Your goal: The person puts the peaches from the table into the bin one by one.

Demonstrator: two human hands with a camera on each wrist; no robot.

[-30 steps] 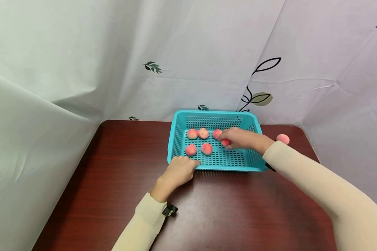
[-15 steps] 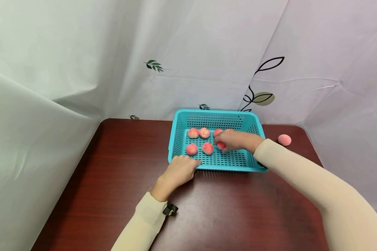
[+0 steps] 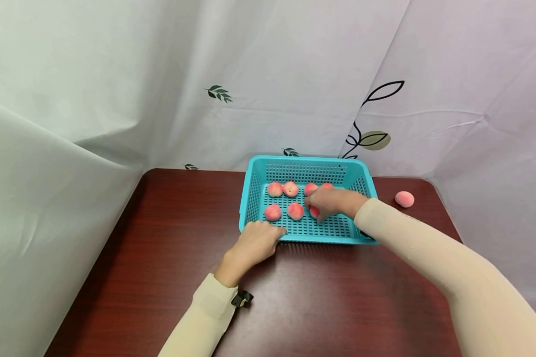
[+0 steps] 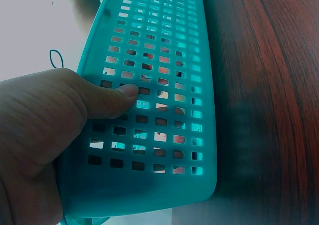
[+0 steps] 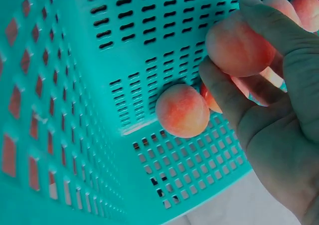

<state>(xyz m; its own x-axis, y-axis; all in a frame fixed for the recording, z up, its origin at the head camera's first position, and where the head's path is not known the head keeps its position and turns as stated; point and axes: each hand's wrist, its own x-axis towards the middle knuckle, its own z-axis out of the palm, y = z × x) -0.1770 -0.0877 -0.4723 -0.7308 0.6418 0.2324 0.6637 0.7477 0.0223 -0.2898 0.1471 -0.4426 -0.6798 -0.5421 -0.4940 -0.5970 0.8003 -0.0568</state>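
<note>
A blue-green plastic basket (image 3: 321, 240) with slotted walls stands on the table and holds several peaches. My left hand (image 3: 255, 242) grips its near rim at the left corner; in the left wrist view the thumb (image 4: 112, 99) lies along the outer wall, while the other fingers are hidden. Inside the basket, my right hand (image 3: 329, 201) holds a peach (image 5: 238, 46) between thumb and fingers, low over the floor. That peach is right of two front-row peaches (image 3: 296, 211). Behind it, a back row runs along the far side, ending with a peach (image 3: 327, 186) near my knuckles.
One more peach (image 3: 404, 199) lies on the table, right of the basket. The dark red wooden table (image 3: 178, 218) reaches back to a pale curtain (image 3: 268, 89) with leaf prints, which also hangs along both sides.
My right hand has shifted left and toward me inside the basket with the peach, uncovering the rightmost back-row peach. The left hand stays on the rim.
</note>
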